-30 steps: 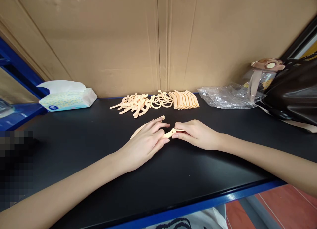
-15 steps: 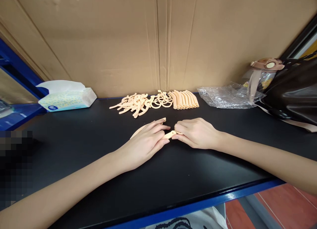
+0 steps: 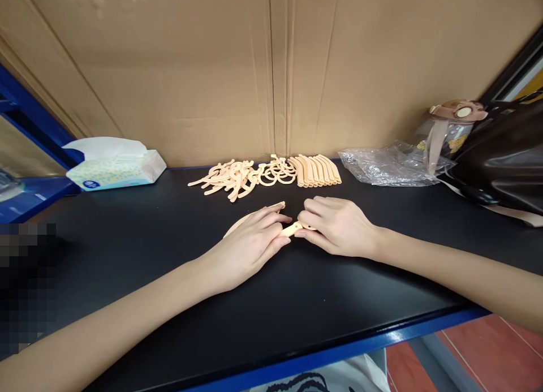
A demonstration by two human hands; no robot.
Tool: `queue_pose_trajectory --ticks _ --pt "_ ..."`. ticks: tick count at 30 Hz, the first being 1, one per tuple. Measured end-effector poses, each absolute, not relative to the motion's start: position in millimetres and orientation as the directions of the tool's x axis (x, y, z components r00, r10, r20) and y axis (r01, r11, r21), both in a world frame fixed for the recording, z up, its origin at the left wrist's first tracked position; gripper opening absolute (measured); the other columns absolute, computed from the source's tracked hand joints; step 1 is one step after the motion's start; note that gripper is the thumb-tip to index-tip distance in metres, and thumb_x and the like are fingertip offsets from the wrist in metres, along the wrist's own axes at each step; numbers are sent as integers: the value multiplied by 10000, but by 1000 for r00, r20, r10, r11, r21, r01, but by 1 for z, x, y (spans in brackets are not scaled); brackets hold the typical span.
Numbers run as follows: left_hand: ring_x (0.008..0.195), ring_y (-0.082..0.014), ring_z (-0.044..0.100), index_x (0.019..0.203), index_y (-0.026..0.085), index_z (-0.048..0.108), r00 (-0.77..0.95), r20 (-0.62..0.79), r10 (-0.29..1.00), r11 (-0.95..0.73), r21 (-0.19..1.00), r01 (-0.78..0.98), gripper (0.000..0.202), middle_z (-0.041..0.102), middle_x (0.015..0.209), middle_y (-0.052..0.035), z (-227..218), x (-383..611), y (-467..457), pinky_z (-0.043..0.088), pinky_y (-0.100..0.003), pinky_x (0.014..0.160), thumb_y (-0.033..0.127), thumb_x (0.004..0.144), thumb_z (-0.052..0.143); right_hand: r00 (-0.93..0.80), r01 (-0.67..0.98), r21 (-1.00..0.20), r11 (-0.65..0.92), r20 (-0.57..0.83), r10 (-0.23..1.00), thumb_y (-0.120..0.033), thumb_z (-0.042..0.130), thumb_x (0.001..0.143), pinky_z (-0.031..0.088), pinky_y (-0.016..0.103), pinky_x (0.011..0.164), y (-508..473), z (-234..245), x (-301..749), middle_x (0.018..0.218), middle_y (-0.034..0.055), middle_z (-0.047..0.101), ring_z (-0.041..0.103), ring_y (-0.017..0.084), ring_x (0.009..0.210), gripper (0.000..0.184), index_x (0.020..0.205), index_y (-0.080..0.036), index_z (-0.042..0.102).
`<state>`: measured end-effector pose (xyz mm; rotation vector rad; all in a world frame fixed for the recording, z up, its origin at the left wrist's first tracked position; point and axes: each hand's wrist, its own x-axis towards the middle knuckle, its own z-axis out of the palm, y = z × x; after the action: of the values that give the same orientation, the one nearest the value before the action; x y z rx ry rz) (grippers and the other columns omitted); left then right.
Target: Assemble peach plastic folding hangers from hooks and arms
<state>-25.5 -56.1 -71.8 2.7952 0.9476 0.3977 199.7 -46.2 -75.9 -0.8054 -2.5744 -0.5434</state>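
My left hand (image 3: 250,242) lies over a beige curved hanger arm (image 3: 237,227), and its thumb and fingers are closed on it. One end of the arm (image 3: 291,229), with a small hole, sticks out toward the right. Just beside that end, my right hand (image 3: 339,227) pinches a small beige hanger piece (image 3: 310,227), mostly hidden under the curled fingers. The two pieces meet, or nearly so, between my hands; whether they are joined I cannot tell. Another beige tip (image 3: 278,205) shows beyond my left fingers.
Behind my hands lie a loose heap of curved hanger arms (image 3: 229,180), several hanger hooks (image 3: 278,171) and a neat row of arms (image 3: 318,171). A tissue pack (image 3: 114,168) sits left. On the right are a clear plastic bag (image 3: 382,166), a bottle (image 3: 456,123) and a black bag (image 3: 509,149).
The fingers of my right hand have lifted slightly and shifted, so more of the small piece with its hole shows. My left hand stays in place.
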Motion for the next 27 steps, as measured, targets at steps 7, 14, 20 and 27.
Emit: queue_pose_trajectory --ticks 7,14,20,27 --pt "1375 -188 273 1256 209 511 761 178 624 -777 242 581 348 526 1322 -31 -70 -24 -55 308 -391 1122 334 998 312 -702 614 7 789 461 542 -405 412 948 323 256 597 -47 -74 199 760 13 512 436 124 682 327 778 -168 560" --pt "1374 -182 275 1252 213 513 758 180 626 -775 245 582 344 527 1319 -28 -70 -25 -55 316 -385 1116 333 999 312 -688 601 -65 796 464 558 -420 434 937 337 252 614 -46 -75 199 766 20 523 441 128 703 346 751 -162 571" --pt "1371 -196 287 1268 207 502 755 204 623 -778 259 572 356 523 1322 -41 -71 -24 -55 307 -392 1122 335 998 309 -685 607 -32 794 485 544 -398 449 931 329 256 610 -48 -73 199 763 23 536 445 132 700 323 751 -167 584" --pt "1360 -213 310 1255 211 515 751 216 624 -776 286 562 344 539 1305 -50 -70 -25 -56 324 -408 1111 327 993 324 -687 609 -28 793 481 545 -372 463 924 319 258 603 -48 -72 198 763 21 541 438 131 693 301 733 -168 576"
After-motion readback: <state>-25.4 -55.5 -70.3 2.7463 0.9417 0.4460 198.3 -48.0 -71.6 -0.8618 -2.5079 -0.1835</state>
